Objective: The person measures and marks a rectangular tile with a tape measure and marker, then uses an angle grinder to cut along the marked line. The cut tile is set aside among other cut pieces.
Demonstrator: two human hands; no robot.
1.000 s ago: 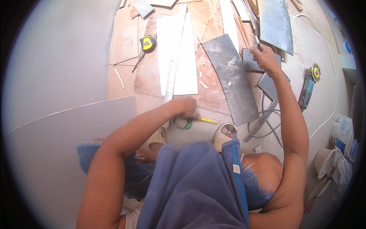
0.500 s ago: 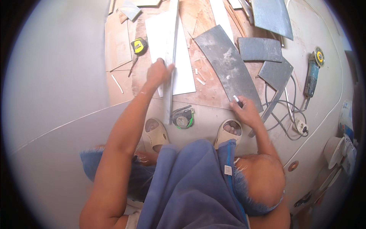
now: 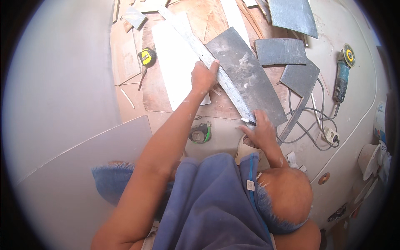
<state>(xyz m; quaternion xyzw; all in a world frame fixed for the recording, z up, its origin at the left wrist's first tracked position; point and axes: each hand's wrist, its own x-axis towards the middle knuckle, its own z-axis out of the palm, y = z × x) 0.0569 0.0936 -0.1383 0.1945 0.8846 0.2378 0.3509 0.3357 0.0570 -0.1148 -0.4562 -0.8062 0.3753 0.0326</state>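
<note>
A long pale metal straightedge (image 3: 226, 83) lies diagonally along the left edge of a dark grey, mottled tile (image 3: 263, 89). My left hand (image 3: 204, 74) is closed on the straightedge about halfway along it. My right hand (image 3: 260, 130) is at its near end, holding a white-and-black marker (image 3: 250, 121) against or just above the bar; I cannot tell which. A white tile (image 3: 171, 58) lies to the left, partly under the bar. A dark tape measure with green trim (image 3: 200, 133) sits on the floor between my forearms.
A yellow tape measure (image 3: 147, 56) lies left, more grey tiles (image 3: 279, 52) back right. An angle grinder (image 3: 343, 75), a looped cable with a socket block (image 3: 331, 136), a cutting disc (image 3: 324, 178) and a white bucket (image 3: 368, 161) are on the right. A pale board (image 3: 83, 166) is at lower left.
My left hand has swung the straightedge from upright on the white tile to diagonal along the grey tile. My right hand came down from the back right to the bar's near end with the marker.
</note>
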